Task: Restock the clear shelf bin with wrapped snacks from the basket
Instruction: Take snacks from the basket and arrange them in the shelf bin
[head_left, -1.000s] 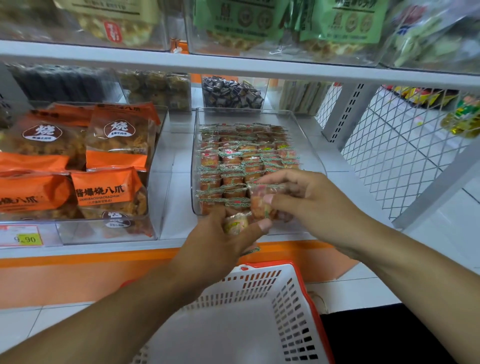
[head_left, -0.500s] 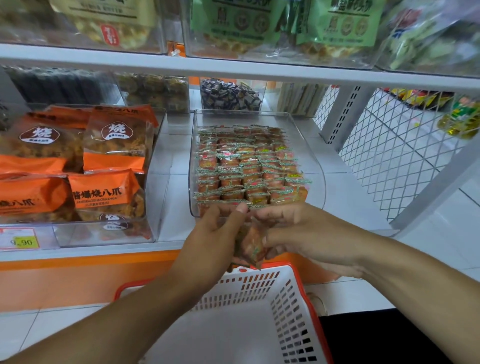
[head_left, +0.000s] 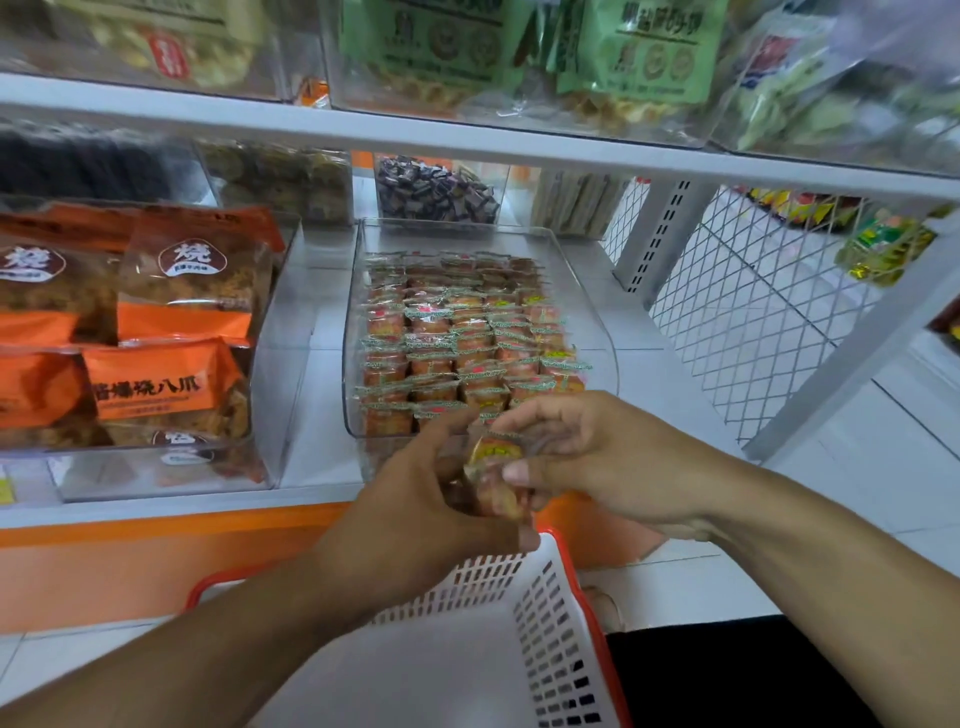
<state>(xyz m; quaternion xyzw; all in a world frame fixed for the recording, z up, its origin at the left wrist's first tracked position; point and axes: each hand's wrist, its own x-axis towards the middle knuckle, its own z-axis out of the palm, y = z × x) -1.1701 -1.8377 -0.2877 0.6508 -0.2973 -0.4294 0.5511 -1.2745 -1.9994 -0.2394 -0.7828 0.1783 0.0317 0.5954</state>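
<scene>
The clear shelf bin (head_left: 597, 291) stands on the lower shelf, filled with rows of small orange wrapped snacks (head_left: 467, 343). Just in front of its low front wall my left hand (head_left: 415, 514) and my right hand (head_left: 587, 462) meet around a few wrapped snacks (head_left: 493, 457). The left hand cups them from below and the right pinches the top one between thumb and fingers. The white basket with a red rim (head_left: 550, 623) sits below my arms; its visible floor is bare.
A clear bin of large orange snack bags (head_left: 171, 332) stands to the left. Bins of dark candies (head_left: 436, 189) and other snacks sit behind. An upper shelf (head_left: 467, 143) carries green bags. White wire mesh (head_left: 753, 291) closes the right side.
Both hands drew back from over the bin's front rows toward the shelf edge above the basket, still holding snacks between them. The front rows of the bin are now uncovered.
</scene>
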